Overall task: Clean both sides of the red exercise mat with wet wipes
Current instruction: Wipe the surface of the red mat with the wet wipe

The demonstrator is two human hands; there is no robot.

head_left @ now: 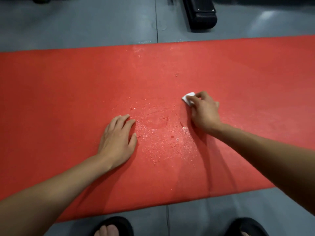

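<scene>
The mat [68, 92], spread on the floor [76, 21], is being wiped with a wipe [187, 98] pinched by the right hand [203, 110] and steadied by the flat left hand [117, 138], so dry areas are probably being left for next

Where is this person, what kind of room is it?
Probably a gym. A red exercise mat lies on a grey floor that looks rubbery, and a black padded piece beyond the mat looks like workout equipment, though only part of it shows.
</scene>
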